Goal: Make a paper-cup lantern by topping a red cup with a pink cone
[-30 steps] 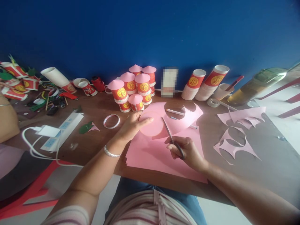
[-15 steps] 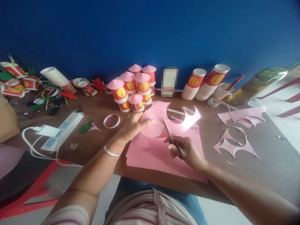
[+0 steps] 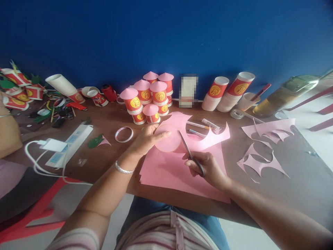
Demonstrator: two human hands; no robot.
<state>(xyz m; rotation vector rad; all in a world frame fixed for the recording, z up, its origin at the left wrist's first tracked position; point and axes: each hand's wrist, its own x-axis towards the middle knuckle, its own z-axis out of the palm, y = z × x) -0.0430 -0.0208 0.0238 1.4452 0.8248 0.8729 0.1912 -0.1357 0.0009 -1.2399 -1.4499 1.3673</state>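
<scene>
Between thumb and fingers, my left hand (image 3: pixel 150 139) grips a sheet of pink paper (image 3: pixel 170 138) that bears a drawn circle, partly cut around. My right hand (image 3: pixel 206 169) is closed on dark-handled scissors (image 3: pixel 191 154), whose blades point up and left at the circle's right edge. From the circle a curved, scalloped strip of the same paper (image 3: pixel 208 140) reaches out to the right and curls up. Beneath both hands lies a stack of pink sheets (image 3: pixel 179 173) on the brown table (image 3: pixel 114 187).
Paper cups with pink cone tops (image 3: pixel 135 102) stand behind my left hand. Stacked cups (image 3: pixel 215 93), a tape roll (image 3: pixel 237 114) and a bottle (image 3: pixel 283 93) are farther right. Paper scraps (image 3: pixel 260 163) lie right; a power strip (image 3: pixel 70 147) and another person's arm (image 3: pixel 9 133) are left.
The scalloped strip at the right has swung outward and flattened, showing more of the markers behind it. The scissors have shifted very slightly; both hands keep their hold.
</scene>
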